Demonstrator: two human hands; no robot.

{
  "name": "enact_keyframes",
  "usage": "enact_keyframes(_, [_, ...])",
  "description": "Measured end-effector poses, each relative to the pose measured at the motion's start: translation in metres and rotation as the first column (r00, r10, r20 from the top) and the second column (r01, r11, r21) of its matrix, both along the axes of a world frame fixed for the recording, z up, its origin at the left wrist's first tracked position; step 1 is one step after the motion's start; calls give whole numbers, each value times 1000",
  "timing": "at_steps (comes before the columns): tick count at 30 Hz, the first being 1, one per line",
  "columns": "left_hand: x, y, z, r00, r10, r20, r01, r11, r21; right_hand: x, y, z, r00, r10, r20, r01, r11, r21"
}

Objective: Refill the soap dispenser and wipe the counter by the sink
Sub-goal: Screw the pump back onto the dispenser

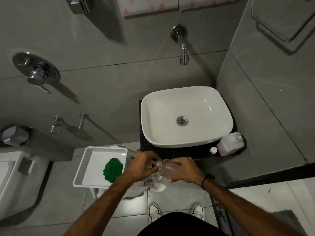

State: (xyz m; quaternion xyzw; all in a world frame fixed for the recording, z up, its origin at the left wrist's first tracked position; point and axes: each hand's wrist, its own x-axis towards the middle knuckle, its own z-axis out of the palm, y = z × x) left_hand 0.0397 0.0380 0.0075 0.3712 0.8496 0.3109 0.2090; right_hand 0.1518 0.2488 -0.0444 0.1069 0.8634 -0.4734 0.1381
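I hold a clear plastic soap dispenser bottle (167,168) in front of the counter, lying roughly sideways. My right hand (185,169) wraps its body. My left hand (142,165) grips the pump top at its neck. A white refill jug (230,144) stands uncapped on the dark counter (179,153) right of the white sink (185,116), with its small white cap (213,150) beside it. A green cloth (112,169) lies in a white tray (95,160) to the left.
A wall tap (183,53) juts out above the sink. A grey-white towel (153,183) hangs under the tray. A toilet (15,181) stands at far left, a mixer valve (36,70) on the wall above it. My shoes (175,212) rest on the tiled floor.
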Motion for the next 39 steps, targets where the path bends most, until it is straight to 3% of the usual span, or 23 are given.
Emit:
enact_keyframes(14, [0,-12,-7,998,65,-9,-65,995,-79,2,-14,-18,1000,22,-6,-22,999,37])
enact_keyframes(21, [1,-19,-8,996,85,10,-85,996,15,1,-14,-20,1000,6,3,-6,1000,-3])
enact_keyframes(28, [-4,-19,-3,999,9,45,-10,999,33,-2,-8,-14,998,52,47,-50,998,-32])
enact_keyframes(33, [-8,-17,-2,996,-85,-15,86,996,22,-3,-10,-14,995,68,71,-65,997,-36])
enact_keyframes(39, [-8,-18,-1,996,-85,-11,85,996,18,-2,-13,-17,993,64,98,-59,997,-55])
